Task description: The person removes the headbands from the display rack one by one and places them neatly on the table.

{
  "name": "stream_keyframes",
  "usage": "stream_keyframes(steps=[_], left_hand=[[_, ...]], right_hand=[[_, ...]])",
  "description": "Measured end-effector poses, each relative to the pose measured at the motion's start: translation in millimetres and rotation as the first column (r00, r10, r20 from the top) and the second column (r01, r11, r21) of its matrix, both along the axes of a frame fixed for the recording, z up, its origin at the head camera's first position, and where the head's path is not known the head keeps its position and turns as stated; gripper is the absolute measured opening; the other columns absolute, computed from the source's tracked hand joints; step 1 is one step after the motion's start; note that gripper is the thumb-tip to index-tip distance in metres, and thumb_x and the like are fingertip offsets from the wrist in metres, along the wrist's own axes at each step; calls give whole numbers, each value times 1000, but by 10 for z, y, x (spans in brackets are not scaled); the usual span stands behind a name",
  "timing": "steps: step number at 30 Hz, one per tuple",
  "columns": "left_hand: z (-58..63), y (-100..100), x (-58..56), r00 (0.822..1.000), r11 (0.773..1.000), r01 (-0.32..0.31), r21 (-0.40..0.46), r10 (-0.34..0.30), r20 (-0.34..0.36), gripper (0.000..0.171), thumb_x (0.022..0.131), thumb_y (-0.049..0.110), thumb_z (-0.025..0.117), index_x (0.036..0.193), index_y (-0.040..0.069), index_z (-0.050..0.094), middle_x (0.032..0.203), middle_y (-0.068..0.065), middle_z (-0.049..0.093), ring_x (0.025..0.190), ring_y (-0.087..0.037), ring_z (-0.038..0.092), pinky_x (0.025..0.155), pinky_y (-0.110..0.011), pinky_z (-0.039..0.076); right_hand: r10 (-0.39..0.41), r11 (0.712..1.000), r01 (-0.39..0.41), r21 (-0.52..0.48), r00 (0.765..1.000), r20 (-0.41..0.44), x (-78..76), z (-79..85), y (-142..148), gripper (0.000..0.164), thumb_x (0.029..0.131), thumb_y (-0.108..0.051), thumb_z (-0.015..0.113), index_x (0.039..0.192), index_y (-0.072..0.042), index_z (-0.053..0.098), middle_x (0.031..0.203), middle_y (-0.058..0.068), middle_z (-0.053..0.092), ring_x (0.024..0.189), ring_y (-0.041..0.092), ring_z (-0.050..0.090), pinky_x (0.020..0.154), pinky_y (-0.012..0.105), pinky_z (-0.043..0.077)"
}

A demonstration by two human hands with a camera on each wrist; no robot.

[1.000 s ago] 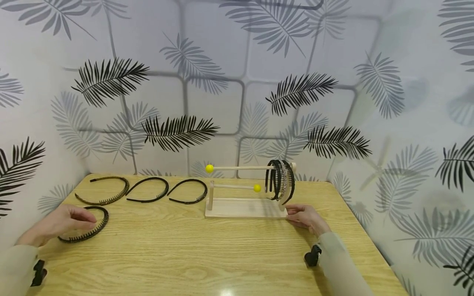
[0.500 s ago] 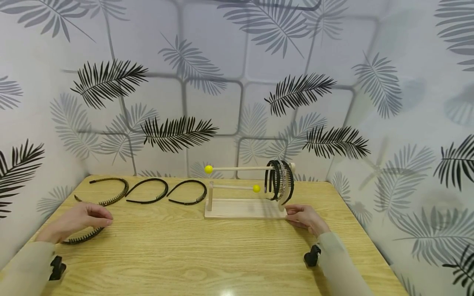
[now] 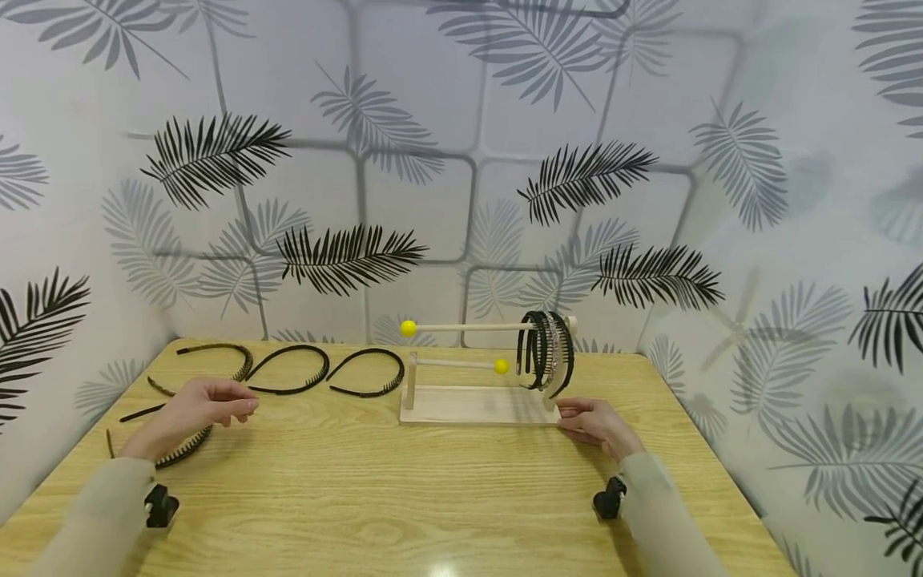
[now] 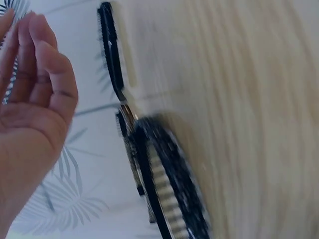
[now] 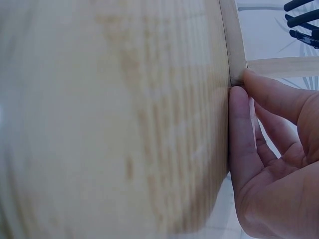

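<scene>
My left hand [image 3: 202, 413] hovers over the left of the table, fingers loosely bent around nothing. Beneath it lies a dark toothed headband [image 3: 189, 450], partly hidden by the hand; its textured band [image 4: 174, 169] shows in the left wrist view, apart from the fingers. My right hand [image 3: 598, 425] pinches the right end of the wooden rack's base [image 3: 476, 406]. In the right wrist view the thumb and a finger of that hand [image 5: 274, 164] meet at the base's corner [image 5: 234, 59]. Several headbands [image 3: 546, 353], mostly black, one glittery, hang on the rack's upper rod.
Behind the left hand lie a brown headband [image 3: 234, 350] and two thin black headbands, one left [image 3: 288, 391] and one right [image 3: 368, 394]. Yellow balls cap the upper rod [image 3: 408, 328] and the lower rod [image 3: 501, 366]. A leaf-patterned wall covering [image 3: 433, 208] rises behind the table.
My left hand has moved right and slightly back, passing over the front headband, which stays on the table. My right hand and the rack have kept their places.
</scene>
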State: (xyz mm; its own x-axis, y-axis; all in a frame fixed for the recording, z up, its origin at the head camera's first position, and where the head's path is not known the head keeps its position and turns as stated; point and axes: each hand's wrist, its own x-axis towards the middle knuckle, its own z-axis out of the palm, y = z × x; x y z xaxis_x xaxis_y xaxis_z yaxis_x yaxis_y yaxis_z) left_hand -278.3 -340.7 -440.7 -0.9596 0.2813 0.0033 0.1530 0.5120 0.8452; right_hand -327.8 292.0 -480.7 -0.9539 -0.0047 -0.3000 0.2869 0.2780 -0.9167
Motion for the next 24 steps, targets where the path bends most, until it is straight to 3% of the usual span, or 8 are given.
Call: stream_keyframes(steps=[8, 16, 24], left_hand=[[60, 236, -34, 999, 998, -47, 49, 48, -20, 45, 97, 32, 64, 121, -5, 62, 99, -12, 69, 85, -15, 64, 75, -36, 55], [84, 453, -82, 996, 994, -82, 76, 83, -13, 45, 95, 34, 65, 119, -3, 65, 98, -15, 68, 83, -15, 64, 75, -35, 56], [23, 687, -150, 985, 983, -119, 138, 134, -106, 36, 97, 27, 63, 118, -2, 66, 89, -4, 71, 81, -17, 64, 69, -31, 55]], right_hand=[[-1, 1000, 1, 5, 1000, 4, -6, 1, 4, 50, 90, 3, 66, 138, 3, 53, 113, 11, 63, 86, 8, 66, 84, 29, 58], [1, 1000, -1, -9, 1000, 3, 1, -4, -10, 50, 90, 3, 66, 138, 3, 52, 113, 11, 64, 86, 8, 65, 84, 28, 58], [23, 1000, -23, -14, 1000, 4, 4, 21, -11, 53, 90, 3, 65, 140, 4, 49, 119, 15, 62, 88, 8, 66, 86, 30, 58]])
